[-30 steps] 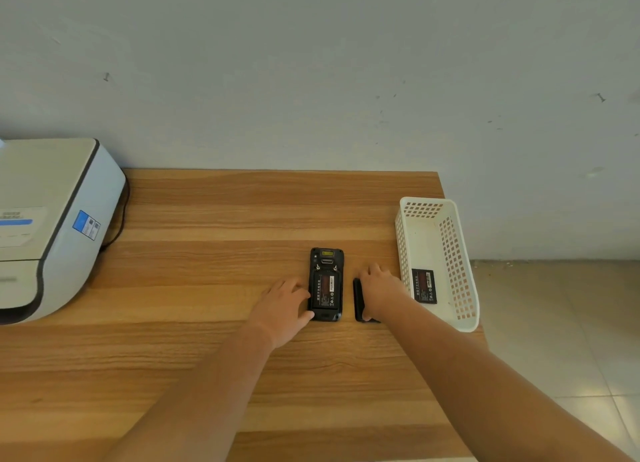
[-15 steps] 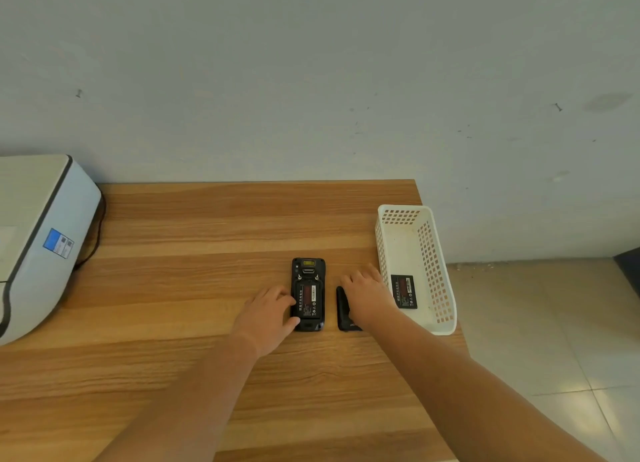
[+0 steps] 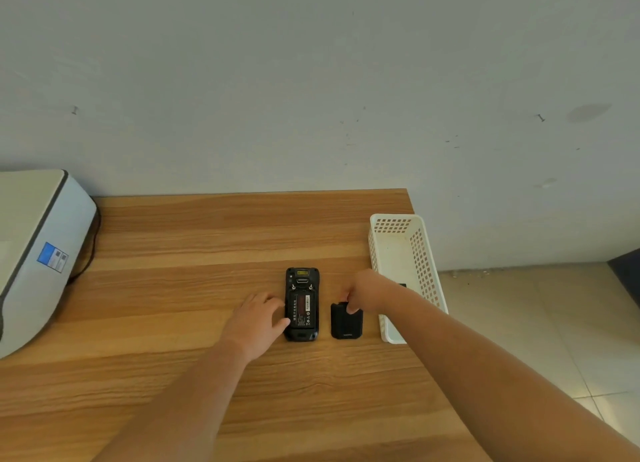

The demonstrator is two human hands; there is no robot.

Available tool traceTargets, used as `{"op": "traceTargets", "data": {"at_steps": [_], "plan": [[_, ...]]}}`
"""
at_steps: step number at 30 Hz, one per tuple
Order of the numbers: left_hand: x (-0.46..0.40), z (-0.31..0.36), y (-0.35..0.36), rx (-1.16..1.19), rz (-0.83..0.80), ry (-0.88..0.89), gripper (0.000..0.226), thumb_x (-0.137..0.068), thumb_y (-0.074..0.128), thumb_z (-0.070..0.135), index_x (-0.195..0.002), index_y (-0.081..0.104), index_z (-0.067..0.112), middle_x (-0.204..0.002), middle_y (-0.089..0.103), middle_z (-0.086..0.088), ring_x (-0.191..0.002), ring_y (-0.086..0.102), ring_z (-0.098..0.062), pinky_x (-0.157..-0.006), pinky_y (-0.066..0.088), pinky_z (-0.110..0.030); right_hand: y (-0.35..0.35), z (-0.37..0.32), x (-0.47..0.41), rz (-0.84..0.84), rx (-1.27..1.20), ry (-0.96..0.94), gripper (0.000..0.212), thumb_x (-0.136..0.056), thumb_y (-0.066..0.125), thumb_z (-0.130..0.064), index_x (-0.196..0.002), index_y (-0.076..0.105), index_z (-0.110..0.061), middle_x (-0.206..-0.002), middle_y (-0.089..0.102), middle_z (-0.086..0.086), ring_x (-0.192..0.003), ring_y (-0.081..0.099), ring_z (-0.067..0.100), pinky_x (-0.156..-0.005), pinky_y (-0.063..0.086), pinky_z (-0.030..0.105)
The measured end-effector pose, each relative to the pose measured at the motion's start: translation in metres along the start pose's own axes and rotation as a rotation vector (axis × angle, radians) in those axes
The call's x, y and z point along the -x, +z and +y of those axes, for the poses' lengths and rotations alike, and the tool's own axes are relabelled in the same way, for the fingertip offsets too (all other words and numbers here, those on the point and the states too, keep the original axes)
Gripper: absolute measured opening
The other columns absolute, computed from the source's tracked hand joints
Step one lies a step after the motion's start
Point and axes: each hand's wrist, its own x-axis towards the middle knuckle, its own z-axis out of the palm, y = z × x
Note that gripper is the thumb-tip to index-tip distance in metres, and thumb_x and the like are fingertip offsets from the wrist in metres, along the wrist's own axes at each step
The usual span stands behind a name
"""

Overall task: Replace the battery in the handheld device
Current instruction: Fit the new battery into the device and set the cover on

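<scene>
Your right hand (image 3: 369, 290) has slid back off the black cover (image 3: 346, 321), now showing beside the device (image 3: 301, 305), fingers curled with the thumb on the cover's far edge; your left hand (image 3: 258, 317) stays open against the device, battery (image 3: 304, 309) seated. Your arm hides the spare in the white basket (image 3: 420, 253); a printer (image 3: 31, 253) sits far left

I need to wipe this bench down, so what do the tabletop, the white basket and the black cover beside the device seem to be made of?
The tabletop looks like wood-grain laminate or veneer, with a smooth, faintly glossy striped grain. The white basket looks like moulded plastic, its walls a regular grid of holes. The black cover looks like matte hard plastic with ribs, though it could be rubberised.
</scene>
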Motion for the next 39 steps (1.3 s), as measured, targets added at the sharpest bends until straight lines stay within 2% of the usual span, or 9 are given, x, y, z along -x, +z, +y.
{"op": "traceTargets", "data": {"at_steps": [5, 9, 13, 17, 22, 28, 34, 39], "plan": [[0.003, -0.006, -0.006, 0.037, 0.002, -0.027, 0.046, -0.097, 0.047, 0.047, -0.138, 0.047, 0.026, -0.150, 0.037, 0.005, -0.142, 0.027, -0.015, -0.115, 0.027, -0.036, -0.025, -0.007, -0.002, 0.082, -0.381, -0.020, 0.024, -0.085, 0.071, -0.007, -0.109, 0.069, -0.012, -0.102, 0.068, 0.005, -0.088, 0.066, 0.018, -0.085, 0.056, 0.030], [0.007, -0.011, -0.010, 0.056, 0.003, -0.051, 0.047, -0.098, 0.047, 0.047, -0.140, 0.046, 0.025, -0.152, 0.035, 0.004, -0.143, 0.026, -0.016, -0.115, 0.025, -0.036, -0.028, -0.027, -0.015, 0.073, -0.423, -0.073, 0.025, -0.088, 0.069, -0.008, -0.112, 0.069, -0.015, -0.099, 0.069, 0.001, -0.088, 0.069, 0.016, -0.091, 0.055, 0.035], [0.011, -0.019, -0.012, 0.058, 0.010, -0.072, 0.046, -0.098, 0.047, 0.046, -0.139, 0.047, 0.025, -0.151, 0.037, 0.004, -0.142, 0.027, -0.016, -0.115, 0.025, -0.035, -0.020, -0.046, -0.029, 0.046, -0.478, -0.076, 0.031, -0.089, 0.068, -0.008, -0.119, 0.067, -0.015, -0.107, 0.067, 0.003, -0.092, 0.067, 0.018, -0.086, 0.057, 0.031], [0.016, -0.029, -0.012, 0.048, 0.006, -0.090, 0.044, -0.098, 0.048, 0.046, -0.137, 0.049, 0.026, -0.146, 0.042, 0.006, -0.138, 0.032, -0.014, -0.113, 0.029, -0.033, -0.008, -0.055, -0.039, -0.003, -0.440, -0.078, 0.034, -0.091, 0.066, -0.008, -0.124, 0.065, -0.016, -0.123, 0.064, 0.009, -0.098, 0.068, 0.025, -0.088, 0.058, 0.037], [0.017, -0.040, -0.011, 0.069, -0.030, -0.111, 0.043, -0.098, 0.048, 0.045, -0.136, 0.050, 0.025, -0.148, 0.041, 0.006, -0.139, 0.030, -0.014, -0.113, 0.029, -0.034, -0.003, -0.056, -0.045, -0.022, -0.382, -0.067, 0.037, -0.093, 0.064, -0.010, -0.129, 0.061, -0.019, -0.134, 0.059, 0.008, -0.089, 0.072, 0.023, -0.086, 0.058, 0.037], [0.015, -0.040, -0.011, 0.074, -0.050, -0.102, 0.043, -0.098, 0.048, 0.044, -0.136, 0.051, 0.024, -0.148, 0.040, 0.006, -0.140, 0.029, -0.014, -0.114, 0.028, -0.034, -0.002, -0.056, -0.050, -0.004, -0.313, -0.060, 0.038, -0.094, 0.063, -0.013, -0.131, 0.060, -0.021, -0.134, 0.059, 0.007, -0.086, 0.072, 0.020, -0.086, 0.058, 0.037], [0.011, -0.035, -0.010, 0.061, -0.042, -0.091, 0.042, -0.098, 0.049, 0.044, -0.135, 0.052, 0.026, -0.146, 0.042, 0.008, -0.138, 0.031, -0.013, -0.113, 0.029, -0.033, -0.003, -0.057, -0.050, 0.002, -0.253, -0.059, 0.039, -0.095, 0.062, -0.016, -0.132, 0.058, -0.023, -0.134, 0.059, 0.005, -0.080, 0.070, 0.016, -0.077, 0.056, 0.027], [0.009, -0.032, -0.010, 0.047, -0.046, -0.091, 0.042, -0.098, 0.049, 0.044, -0.135, 0.052, 0.026, -0.147, 0.042, 0.007, -0.139, 0.031, -0.013, -0.113, 0.028, -0.034, -0.001, -0.057, -0.048, 0.011, -0.210, -0.074, 0.039, -0.094, 0.063, -0.016, -0.132, 0.059, -0.022, -0.131, 0.060, 0.004, -0.081, 0.069, 0.015, -0.084, 0.057, 0.031]]}}
